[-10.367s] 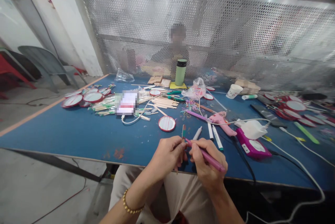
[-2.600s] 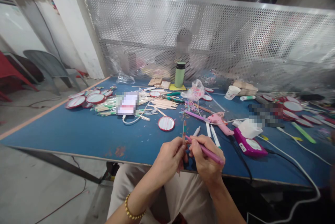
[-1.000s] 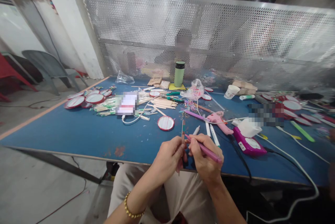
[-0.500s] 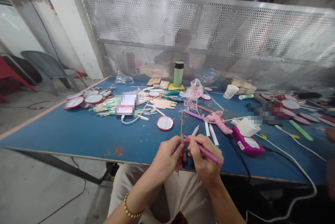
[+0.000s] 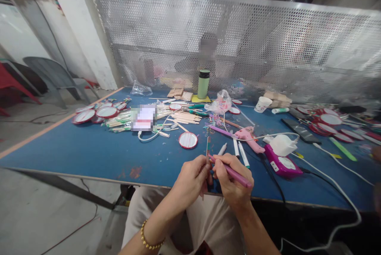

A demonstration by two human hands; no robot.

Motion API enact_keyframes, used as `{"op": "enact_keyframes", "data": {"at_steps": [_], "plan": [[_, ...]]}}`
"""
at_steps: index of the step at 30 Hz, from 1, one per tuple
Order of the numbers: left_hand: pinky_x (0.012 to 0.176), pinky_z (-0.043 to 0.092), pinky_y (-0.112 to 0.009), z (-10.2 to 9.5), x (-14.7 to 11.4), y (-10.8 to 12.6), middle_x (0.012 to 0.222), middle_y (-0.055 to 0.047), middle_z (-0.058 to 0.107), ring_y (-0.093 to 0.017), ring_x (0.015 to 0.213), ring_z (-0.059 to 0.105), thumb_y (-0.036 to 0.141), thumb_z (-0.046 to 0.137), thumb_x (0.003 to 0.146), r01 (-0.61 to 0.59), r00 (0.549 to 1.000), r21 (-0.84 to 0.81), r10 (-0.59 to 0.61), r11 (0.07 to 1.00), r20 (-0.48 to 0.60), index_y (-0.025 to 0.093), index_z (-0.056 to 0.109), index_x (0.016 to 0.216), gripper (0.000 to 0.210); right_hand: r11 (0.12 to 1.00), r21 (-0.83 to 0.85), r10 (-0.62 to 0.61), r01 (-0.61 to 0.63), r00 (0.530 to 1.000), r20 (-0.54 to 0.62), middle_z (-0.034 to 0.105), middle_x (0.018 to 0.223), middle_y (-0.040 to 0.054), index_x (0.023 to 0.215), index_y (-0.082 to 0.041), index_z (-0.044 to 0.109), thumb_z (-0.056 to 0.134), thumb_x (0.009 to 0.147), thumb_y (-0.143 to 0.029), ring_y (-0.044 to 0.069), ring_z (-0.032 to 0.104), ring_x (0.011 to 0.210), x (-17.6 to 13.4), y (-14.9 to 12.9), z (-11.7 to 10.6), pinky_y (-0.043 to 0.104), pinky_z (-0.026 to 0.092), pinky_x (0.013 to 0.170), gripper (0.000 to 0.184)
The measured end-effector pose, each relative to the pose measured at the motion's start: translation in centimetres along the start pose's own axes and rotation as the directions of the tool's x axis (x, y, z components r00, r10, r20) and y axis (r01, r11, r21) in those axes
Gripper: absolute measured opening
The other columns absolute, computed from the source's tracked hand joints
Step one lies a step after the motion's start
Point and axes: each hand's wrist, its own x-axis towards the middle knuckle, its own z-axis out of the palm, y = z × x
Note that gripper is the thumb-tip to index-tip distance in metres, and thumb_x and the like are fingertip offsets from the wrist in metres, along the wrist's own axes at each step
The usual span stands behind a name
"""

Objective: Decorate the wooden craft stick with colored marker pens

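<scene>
My left hand (image 5: pixel 193 175) is closed round a thin wooden stick (image 5: pixel 208 145), held upright at the table's front edge; coloured bands, one of them green, mark its upper part. Between the fingers of my right hand (image 5: pixel 233 185) is a pink marker (image 5: pixel 238 176), gripped like a pen, its tip against or very near the stick. Just beyond my hands lie a grey-white marker (image 5: pixel 222 149) and a white marker with a green end (image 5: pixel 243 155). A round white disc with a red rim (image 5: pixel 188 140) rests farther forward on the table.
Right of my hands are a pink glue gun (image 5: pixel 250 139) and a magenta power strip (image 5: pixel 281 161) with trailing cables. Loose wooden sticks (image 5: pixel 186 117), a phone (image 5: pixel 144 118) and a green bottle (image 5: pixel 203 85) stand or lie farther back. A perforated metal screen (image 5: pixel 166 28) closes the far side.
Both hands stay in nearly the same place, with the stick and pink marker still held. The stick and the marker's tip have shifted very slightly.
</scene>
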Motion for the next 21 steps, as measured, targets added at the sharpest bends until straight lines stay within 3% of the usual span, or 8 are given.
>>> {"op": "enact_keyframes", "data": {"at_steps": [9,21], "plan": [[0.042,0.038,-0.021,-0.03,-0.01,-0.18,0.058,0.003,0.055,-0.009,0.042,0.048,0.055,0.044,0.094,-0.002,1.000,0.012,0.002,1.000,0.000,0.021,0.047,0.075,0.039,1.000,0.000,0.000,0.000,1.000,-0.003,0.073,0.073,0.0004,0.089,-0.020,0.070,0.058,0.092,-0.014,0.011,0.066,0.051,-0.06,0.14,0.04,0.021,0.056,0.052,0.013],[0.041,0.037,-0.021,-0.04,-0.07,0.14,0.058,0.003,0.054,-0.009,0.041,0.047,0.057,0.045,0.093,0.016,1.000,-0.017,-0.016,1.000,0.012,0.021,0.048,0.074,0.041,0.998,-0.050,0.038,-0.039,0.999,-0.021,0.073,0.072,0.0007,0.087,-0.020,0.069,0.057,0.093,-0.018,0.011,0.063,0.048,-0.09,0.09,-0.06,0.021,0.052,0.046,0.014]]}}
